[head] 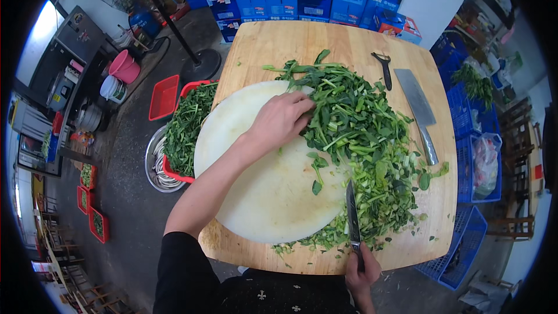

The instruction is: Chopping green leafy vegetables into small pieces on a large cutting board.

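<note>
My left hand point(284, 115) reaches over the round white cutting board point(261, 192), its fingers against the left edge of a heap of leafy greens point(348, 113). The fingertips are partly hidden, so whether they grip any leaves is unclear. At the table's near edge, my right hand point(364, 268) holds a kitchen knife point(353, 211) by its dark handle, blade pointing away from me. That blade lies along the board's right rim, beside finely chopped green stems point(383, 192). One loose leafy sprig point(319, 172) rests on the board.
On the wooden table's point(436, 218) right side lie a cleaver point(416, 100) and a black peeler point(386, 69). Left of the table, a red basket of greens point(187, 131) sits by a metal bowl point(150, 170). Blue crates point(462, 244) stand right; stacked blue boxes point(283, 2) stand behind.
</note>
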Motion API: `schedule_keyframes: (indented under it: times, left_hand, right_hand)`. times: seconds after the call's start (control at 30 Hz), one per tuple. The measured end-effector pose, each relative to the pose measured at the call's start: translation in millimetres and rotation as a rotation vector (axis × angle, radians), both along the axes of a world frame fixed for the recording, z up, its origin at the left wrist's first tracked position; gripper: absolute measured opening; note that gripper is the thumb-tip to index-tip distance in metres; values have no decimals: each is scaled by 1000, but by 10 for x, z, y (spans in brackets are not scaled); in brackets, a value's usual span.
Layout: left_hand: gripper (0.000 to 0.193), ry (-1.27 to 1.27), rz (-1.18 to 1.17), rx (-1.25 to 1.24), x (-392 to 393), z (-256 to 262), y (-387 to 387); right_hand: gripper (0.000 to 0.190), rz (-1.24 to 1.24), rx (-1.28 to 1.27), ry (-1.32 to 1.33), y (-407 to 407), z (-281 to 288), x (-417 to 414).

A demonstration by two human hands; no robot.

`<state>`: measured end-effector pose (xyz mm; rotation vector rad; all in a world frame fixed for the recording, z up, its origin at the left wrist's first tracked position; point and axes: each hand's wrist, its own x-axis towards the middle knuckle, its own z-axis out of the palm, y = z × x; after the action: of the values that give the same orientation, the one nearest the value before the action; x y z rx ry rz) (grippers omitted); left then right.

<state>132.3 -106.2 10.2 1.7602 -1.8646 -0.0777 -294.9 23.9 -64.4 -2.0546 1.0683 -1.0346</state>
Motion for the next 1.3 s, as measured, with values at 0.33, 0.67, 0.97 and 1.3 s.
schedule_keyframes:
  times: [0.33, 0.67, 0.97, 1.3]
  left_hand:
    - [25, 114, 56, -8, -156, 119, 1201]
    - [28, 71, 160, -274, -386, 88, 553]
    - [43, 221, 268, 293, -392, 114, 672]
    - [31, 1129, 214, 134, -110, 174, 1274]
  right_hand:
    - [40, 53, -29, 20, -42, 8, -9]
    - [37, 63, -119, -86, -75, 5, 69]
    - [38, 72, -11, -120, -40, -54, 22]
    - [38, 123, 7, -158, -64, -28, 14]
